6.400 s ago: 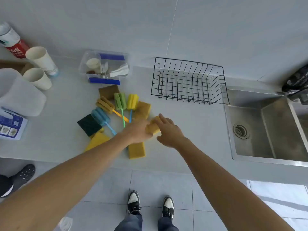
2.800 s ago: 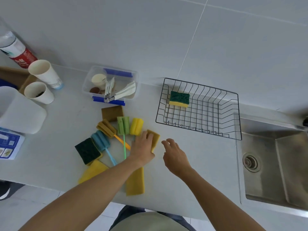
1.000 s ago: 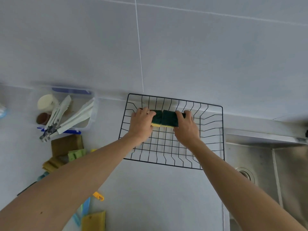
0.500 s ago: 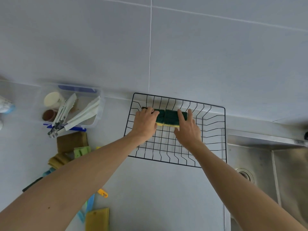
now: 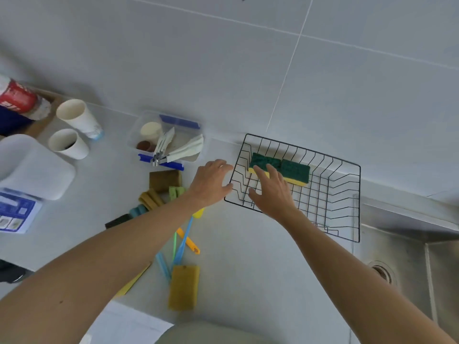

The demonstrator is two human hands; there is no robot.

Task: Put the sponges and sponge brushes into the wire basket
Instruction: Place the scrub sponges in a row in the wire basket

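Note:
Two green-and-yellow sponges [image 5: 293,171] lie side by side at the back left of the black wire basket [image 5: 347,194]. My right hand [image 5: 273,192] hovers over the basket's front left, fingers spread, holding nothing. My left hand [image 5: 211,181] is open just outside the basket's left rim. On the counter to the left lie a brown sponge [image 5: 165,180], several coloured sponge brushes [image 5: 183,240] partly hidden by my left arm, a dark sponge [image 5: 118,220] and a yellow sponge [image 5: 183,286].
A clear tub with tongs [image 5: 169,142] stands behind the sponges. Two paper cups [image 5: 74,131], a white container [image 5: 32,167] and a leaflet [image 5: 15,212] sit at the left. A steel sink [image 5: 407,256] lies right of the basket.
Both hands have let go of the two sponges in the basket and drawn back toward me and to the left. The view has tilted down, showing the counter pile again.

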